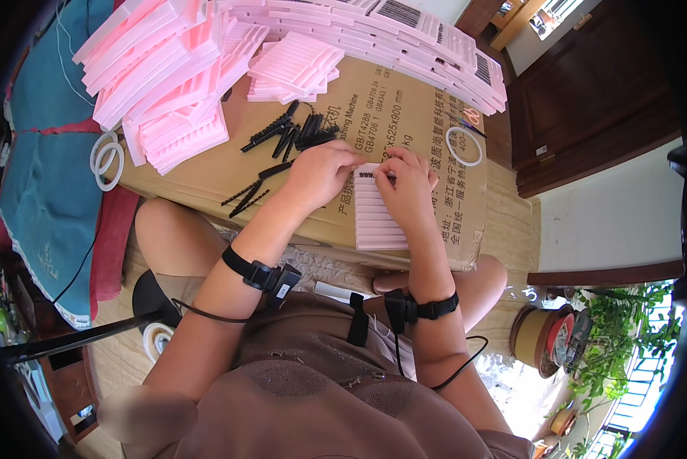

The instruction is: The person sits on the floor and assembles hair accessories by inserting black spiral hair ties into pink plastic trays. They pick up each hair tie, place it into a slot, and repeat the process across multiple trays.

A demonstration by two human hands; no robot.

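Note:
A pink grooved tray (380, 222) lies on the cardboard in front of me, its parallel grooves running across it. In its farthest groove sits a short length of black bristly strip (366, 175). My right hand (407, 187) bends over the tray's far right corner, fingers pinched together at the strip's right end. My left hand (325, 173) is closed at the tray's far left corner; what lies between its fingertips is hidden. Left of that hand is a loose heap of black bristly strips (286, 136), with several more strips (245, 197) lying nearer me.
Stacked pink trays (156, 69) rise at the left; a smaller pile (293, 65) stands beside them. Along the far edge runs a row of trays (427, 50) holding black strips. White rings (107, 162) lie at the left edge, another ring (466, 147) at the right.

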